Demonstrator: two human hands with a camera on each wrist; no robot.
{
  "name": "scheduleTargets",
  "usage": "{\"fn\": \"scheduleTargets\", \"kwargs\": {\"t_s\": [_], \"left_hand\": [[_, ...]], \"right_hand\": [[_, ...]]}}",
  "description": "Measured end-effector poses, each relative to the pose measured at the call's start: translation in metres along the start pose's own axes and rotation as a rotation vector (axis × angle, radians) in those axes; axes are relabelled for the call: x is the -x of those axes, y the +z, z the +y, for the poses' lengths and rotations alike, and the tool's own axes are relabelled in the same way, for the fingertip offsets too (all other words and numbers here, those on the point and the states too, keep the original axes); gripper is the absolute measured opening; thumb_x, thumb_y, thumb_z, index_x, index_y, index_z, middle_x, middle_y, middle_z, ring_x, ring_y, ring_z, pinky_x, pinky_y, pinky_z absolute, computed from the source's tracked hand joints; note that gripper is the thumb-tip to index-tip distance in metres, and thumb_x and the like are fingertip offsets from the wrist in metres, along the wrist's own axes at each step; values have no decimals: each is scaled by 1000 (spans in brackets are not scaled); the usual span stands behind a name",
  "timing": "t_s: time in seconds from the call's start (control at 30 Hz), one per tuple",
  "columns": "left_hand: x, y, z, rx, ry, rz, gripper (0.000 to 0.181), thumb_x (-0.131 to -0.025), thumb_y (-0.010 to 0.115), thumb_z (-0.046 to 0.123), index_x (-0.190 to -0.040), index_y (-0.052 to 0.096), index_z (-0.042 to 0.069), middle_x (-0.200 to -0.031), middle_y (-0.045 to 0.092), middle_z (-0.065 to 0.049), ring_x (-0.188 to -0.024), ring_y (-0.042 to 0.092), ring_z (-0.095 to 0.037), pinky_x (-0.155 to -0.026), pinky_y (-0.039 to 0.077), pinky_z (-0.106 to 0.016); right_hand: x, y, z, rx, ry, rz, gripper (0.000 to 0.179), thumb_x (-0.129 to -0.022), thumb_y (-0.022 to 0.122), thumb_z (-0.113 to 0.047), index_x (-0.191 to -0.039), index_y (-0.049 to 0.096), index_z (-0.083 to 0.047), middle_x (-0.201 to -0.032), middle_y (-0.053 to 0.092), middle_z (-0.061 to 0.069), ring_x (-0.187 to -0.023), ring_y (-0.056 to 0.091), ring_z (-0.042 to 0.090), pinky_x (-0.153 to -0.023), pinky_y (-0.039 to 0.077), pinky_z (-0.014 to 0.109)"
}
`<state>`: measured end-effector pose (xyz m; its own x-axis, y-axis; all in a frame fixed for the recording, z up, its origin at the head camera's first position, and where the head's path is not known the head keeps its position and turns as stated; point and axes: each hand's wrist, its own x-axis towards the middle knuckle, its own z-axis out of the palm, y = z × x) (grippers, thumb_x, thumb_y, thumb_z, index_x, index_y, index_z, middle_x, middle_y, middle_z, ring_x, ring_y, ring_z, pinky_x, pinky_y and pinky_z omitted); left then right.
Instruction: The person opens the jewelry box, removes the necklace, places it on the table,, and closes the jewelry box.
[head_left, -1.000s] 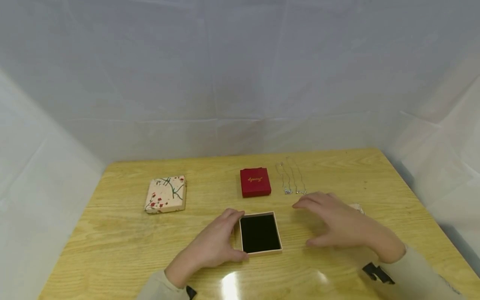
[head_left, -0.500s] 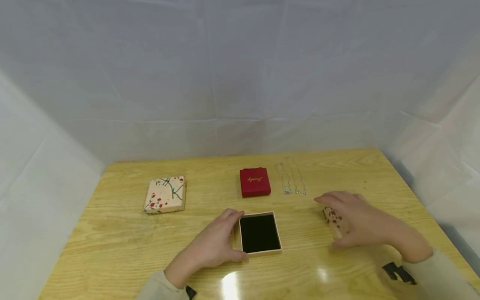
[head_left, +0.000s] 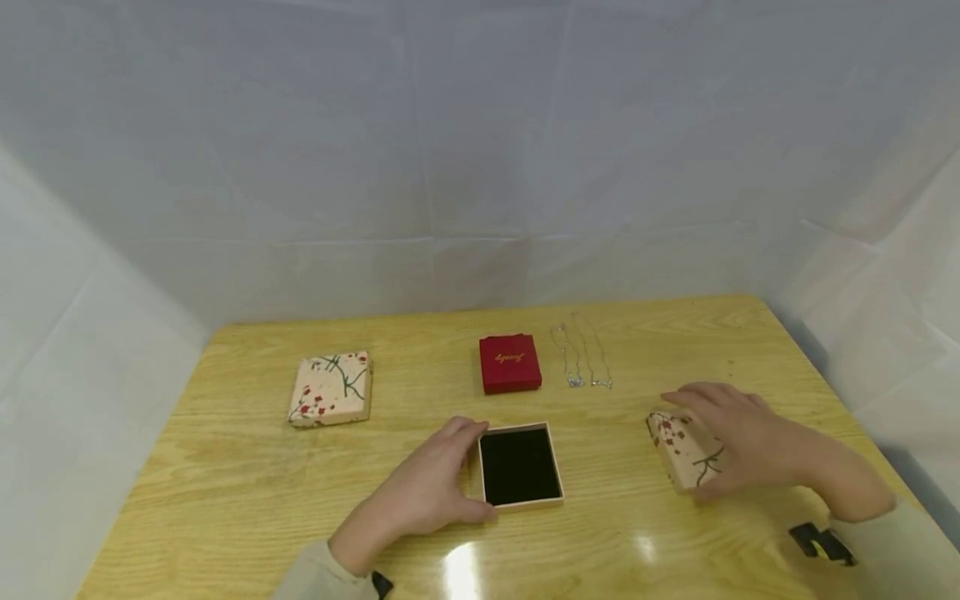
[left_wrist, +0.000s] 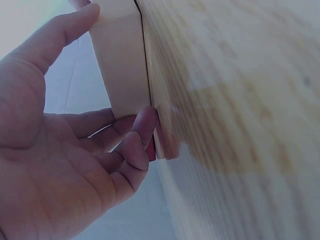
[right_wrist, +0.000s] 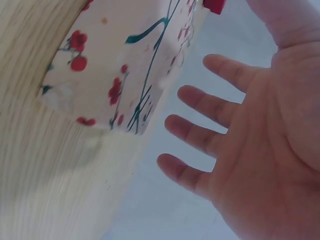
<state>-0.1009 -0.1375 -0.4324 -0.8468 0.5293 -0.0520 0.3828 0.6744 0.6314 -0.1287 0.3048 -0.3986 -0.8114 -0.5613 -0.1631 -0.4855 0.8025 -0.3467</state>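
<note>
In the head view, an open square box [head_left: 521,465] with a black pad inside lies on the table. My left hand [head_left: 429,483] holds it at its left side, thumb at the near corner and fingers at the far one. Its plain pale wall [left_wrist: 120,60] shows in the left wrist view. To the right lies a cream box lid [head_left: 684,448] printed with red blossoms. My right hand [head_left: 757,442] hovers over the lid's right part and hides it. From the right wrist, the straight, spread fingers [right_wrist: 195,132] are apart from the patterned lid [right_wrist: 115,65].
A red box [head_left: 511,364] with gold lettering stands behind the open box, and two thin necklaces [head_left: 583,367] lie beside it. A second blossom-patterned box [head_left: 332,389] sits at the left. White cloth [head_left: 450,167] walls in the wooden table [head_left: 247,500].
My right hand has moved rightward, uncovering more and more of the blossom-patterned lid. The left hand and the open box have stayed in place.
</note>
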Motion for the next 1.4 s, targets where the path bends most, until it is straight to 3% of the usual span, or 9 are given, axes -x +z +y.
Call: {"fn": "scheduleTargets", "kwargs": {"t_s": [0.3,0.77,1.07,1.4], "left_hand": [[-1,-1,0,8,-5,-5,104,-74,96,37,-155,46,-4,-145,55,-11,-130,57,-28,-113,48,-49],[-1,-1,-1,16,-7,-10,104,-74,96,37,-155,46,-4,-146,55,-12,-133,55,-30,-116,46,-50],[0,0,-1,16,-6,-7,105,-74,96,37,-155,46,-4,-147,55,-12,-135,55,-31,-117,45,-50],[0,0,-1,8,-5,-3,104,-73,96,37,-155,47,-4,-147,54,-12,-135,55,-30,-117,44,-50]], "right_hand": [[2,5,15,8,5,-34,124,-65,95,-65,-160,38,-10,-158,38,24,-139,39,55,-88,39,88],[3,15,25,-8,-10,-47,114,-68,99,-45,-156,37,-7,-149,43,25,-131,44,54,-91,51,71],[2,17,27,-32,-25,-34,111,-68,100,-36,-154,37,-7,-141,46,20,-118,50,41,-85,54,56],[0,16,26,-38,-49,0,110,-70,97,-43,-154,37,-6,-139,47,16,-109,49,27,-79,52,43]]}}
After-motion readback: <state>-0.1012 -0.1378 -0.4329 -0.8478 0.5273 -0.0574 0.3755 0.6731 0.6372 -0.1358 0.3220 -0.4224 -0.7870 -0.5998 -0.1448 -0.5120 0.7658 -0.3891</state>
